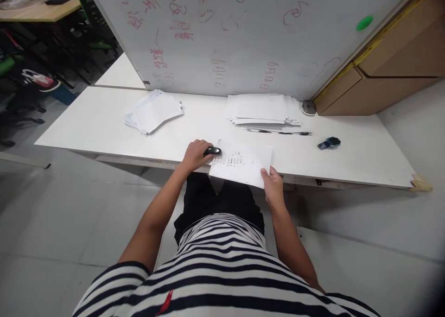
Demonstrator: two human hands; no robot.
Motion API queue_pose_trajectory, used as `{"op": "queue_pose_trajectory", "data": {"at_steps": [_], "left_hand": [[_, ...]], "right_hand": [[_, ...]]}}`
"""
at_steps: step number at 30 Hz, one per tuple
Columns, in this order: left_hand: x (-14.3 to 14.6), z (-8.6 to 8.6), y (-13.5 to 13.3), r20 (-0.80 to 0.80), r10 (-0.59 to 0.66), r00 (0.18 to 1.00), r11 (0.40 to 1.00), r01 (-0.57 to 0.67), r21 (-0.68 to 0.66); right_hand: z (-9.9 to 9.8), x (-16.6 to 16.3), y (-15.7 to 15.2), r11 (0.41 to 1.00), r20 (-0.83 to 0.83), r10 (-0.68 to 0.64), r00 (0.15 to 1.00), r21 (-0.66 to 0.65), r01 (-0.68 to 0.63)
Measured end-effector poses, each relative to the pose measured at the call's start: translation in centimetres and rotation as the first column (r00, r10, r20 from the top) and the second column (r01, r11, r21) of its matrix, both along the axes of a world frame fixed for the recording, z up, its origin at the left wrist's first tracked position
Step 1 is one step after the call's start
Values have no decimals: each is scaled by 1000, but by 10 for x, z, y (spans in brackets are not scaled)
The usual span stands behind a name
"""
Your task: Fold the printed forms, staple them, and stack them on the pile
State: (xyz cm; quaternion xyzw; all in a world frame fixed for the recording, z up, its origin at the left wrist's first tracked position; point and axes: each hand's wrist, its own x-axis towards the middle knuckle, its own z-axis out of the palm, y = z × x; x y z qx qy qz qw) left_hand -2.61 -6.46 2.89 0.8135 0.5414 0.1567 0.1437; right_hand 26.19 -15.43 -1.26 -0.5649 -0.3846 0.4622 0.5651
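My left hand (197, 155) is closed around a small black stapler (213, 151), whose rounded end lies over the upper left corner of a sheet of paper (241, 166). Printed or written dark marks show on the left half of that sheet. At its lower right corner my right hand (273, 186) pinches the paper, thumb on top. The sheet hangs partly past the front edge of the white desk (361, 161). Whether more sheets lie under it I cannot tell.
Behind the sheet lies a stack of papers (259, 108), with a looser pile (155, 113) to the left. A dark blue object (329, 143) and a round grey item (308, 107) sit on the right. A whiteboard (194, 62) and cardboard boxes (378, 94) stand at the back.
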Motion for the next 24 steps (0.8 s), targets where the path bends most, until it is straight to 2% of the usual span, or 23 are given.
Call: {"op": "queue_pose_trajectory", "data": {"at_steps": [2, 5, 8, 10, 13, 15, 24], "left_hand": [[1, -7, 2, -18, 83, 996, 996, -83, 16], [5, -12, 7, 48, 203, 978, 977, -206, 63], [5, -12, 9, 103, 238, 966, 965, -247, 84], [3, -12, 9, 119, 239, 964, 964, -250, 88], [2, -13, 8, 117, 241, 964, 963, -252, 92], [3, -13, 8, 106, 236, 966, 965, -246, 89], [3, -9, 9, 99, 194, 976, 980, -198, 27]], "right_hand": [[4, 2, -1, 999, -19, -54, 998, 0, 54], [8, 12, -2, 981, -57, -191, 980, 9, 192], [13, 28, -3, 961, -152, -274, 949, 4, 278], [15, 38, -5, 968, -264, -251, 931, -46, 247], [14, 45, -8, 988, -447, -150, 882, -100, 117], [11, 43, -10, 993, -494, -107, 863, -104, 64], [0, 10, -10, 991, -258, -124, 958, -86, 105]]}}
